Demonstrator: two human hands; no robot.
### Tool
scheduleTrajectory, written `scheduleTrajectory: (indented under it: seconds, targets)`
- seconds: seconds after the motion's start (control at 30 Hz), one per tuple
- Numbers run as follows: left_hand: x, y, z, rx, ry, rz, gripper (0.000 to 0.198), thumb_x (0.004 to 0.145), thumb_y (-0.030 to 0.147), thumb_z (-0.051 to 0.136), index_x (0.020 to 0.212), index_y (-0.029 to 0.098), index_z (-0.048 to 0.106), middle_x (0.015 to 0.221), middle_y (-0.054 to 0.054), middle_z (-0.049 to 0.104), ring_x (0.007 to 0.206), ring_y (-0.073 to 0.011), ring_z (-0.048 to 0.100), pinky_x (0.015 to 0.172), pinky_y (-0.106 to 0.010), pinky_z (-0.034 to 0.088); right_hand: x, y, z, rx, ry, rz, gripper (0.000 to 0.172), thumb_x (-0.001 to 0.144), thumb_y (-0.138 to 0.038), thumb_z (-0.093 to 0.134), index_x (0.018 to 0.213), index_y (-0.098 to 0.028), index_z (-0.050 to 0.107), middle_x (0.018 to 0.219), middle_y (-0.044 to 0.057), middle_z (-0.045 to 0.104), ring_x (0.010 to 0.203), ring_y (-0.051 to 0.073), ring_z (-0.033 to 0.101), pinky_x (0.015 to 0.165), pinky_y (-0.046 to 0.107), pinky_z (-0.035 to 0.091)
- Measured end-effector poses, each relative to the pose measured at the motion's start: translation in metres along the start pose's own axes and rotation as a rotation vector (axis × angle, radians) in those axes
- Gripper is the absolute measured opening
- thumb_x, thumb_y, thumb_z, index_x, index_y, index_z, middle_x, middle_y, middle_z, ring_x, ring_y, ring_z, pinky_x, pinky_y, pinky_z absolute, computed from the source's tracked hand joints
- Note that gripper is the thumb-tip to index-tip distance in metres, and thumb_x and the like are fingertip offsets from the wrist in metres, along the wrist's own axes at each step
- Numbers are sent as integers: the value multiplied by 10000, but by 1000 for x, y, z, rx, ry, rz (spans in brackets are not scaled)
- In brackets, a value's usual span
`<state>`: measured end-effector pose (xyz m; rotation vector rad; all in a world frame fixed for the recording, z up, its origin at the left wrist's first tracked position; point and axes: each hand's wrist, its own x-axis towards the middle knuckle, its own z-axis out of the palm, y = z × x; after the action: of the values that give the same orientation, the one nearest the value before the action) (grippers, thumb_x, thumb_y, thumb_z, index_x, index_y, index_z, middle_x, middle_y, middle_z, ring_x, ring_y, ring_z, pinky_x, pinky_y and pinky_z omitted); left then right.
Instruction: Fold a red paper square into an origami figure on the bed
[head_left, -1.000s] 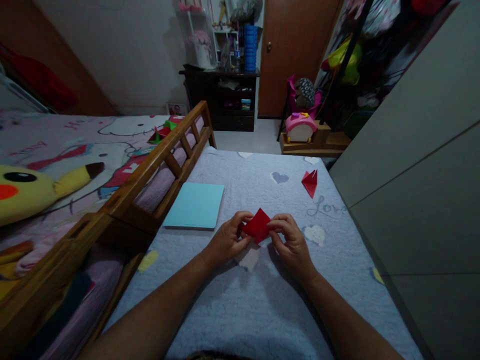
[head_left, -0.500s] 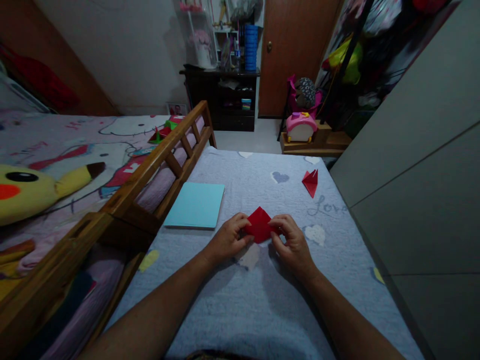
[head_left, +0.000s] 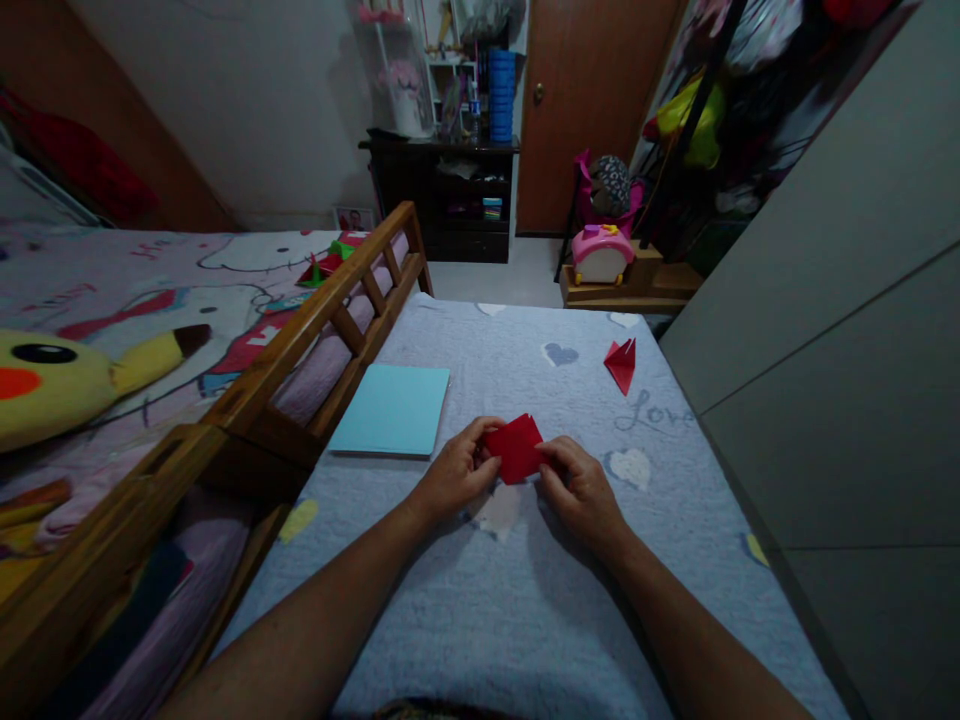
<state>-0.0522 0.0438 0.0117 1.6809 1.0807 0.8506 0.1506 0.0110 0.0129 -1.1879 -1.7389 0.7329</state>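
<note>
A small folded red paper [head_left: 514, 447] lies low over the grey-blue bed cover [head_left: 480, 600], held between both hands. My left hand [head_left: 456, 472] pinches its left edge with thumb and fingers closed. My right hand [head_left: 580, 487] pinches its right lower edge, fingers curled. A finished red folded paper piece [head_left: 621, 364] rests further away on the cover to the right. A light blue stack of paper sheets [head_left: 391, 409] lies to the left of my hands.
A wooden bed rail [head_left: 300, 340] runs along the left, with a second bed, a yellow plush toy [head_left: 67, 375] and more folded papers [head_left: 324, 266] beyond it. A grey wardrobe [head_left: 840, 300] stands close on the right. Shelves, a door and toys fill the far end.
The red paper has turned from a diamond pose to a flatter, more square pose, and both hands have shifted slightly along its edges while keeping hold.
</note>
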Motion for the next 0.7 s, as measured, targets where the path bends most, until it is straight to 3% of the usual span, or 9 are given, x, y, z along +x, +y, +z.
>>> scheduleTrajectory:
  seconds: [0.17, 0.3, 0.43, 0.57, 0.7]
  targets:
    - [2, -7, 3, 6, 82, -14, 588, 819, 158, 578, 1377, 233, 406, 1139, -52, 574, 763, -94, 573, 705, -233, 473, -1, 3, 1, 11, -5, 18, 401, 749, -25, 465, 1037, -210, 674, 916, 43, 676, 826, 187, 625, 750, 318, 485]
    - [1, -7, 4, -3, 74, 6, 579, 830, 160, 583, 1376, 228, 404, 1192, -77, 574, 850, -114, 592, 764, -255, 501, -1, 5, 1, 6, -13, 54, 364, 787, -46, 468, 1040, -205, 677, 948, 49, 689, 863, 193, 634, 795, 334, 489]
    - [-1, -5, 4, 37, 56, 15, 547, 797, 160, 640, 1302, 207, 438, 1210, -96, 577, 919, -147, 614, 792, -284, 528, -1, 7, -1, -70, -19, 82, 291, 831, -67, 495, 998, -201, 693, 893, 50, 642, 844, 200, 603, 776, 342, 479]
    - [-2, -6, 6, 79, 29, 89, 526, 741, 130, 702, 1207, 209, 471, 1241, -98, 543, 1026, -185, 624, 854, -324, 554, -1, 8, -3, -203, 26, -2, 256, 811, -54, 556, 946, -197, 720, 892, 65, 568, 869, 219, 545, 779, 359, 467]
    - [-1, -5, 7, 200, 8, 165, 326, 768, 86, 666, 1050, 203, 551, 1299, -99, 505, 1185, -220, 560, 927, -350, 553, -2, 8, -4, -314, 3, -60, 244, 823, -46, 587, 931, -207, 734, 954, 83, 570, 924, 241, 513, 829, 396, 451]
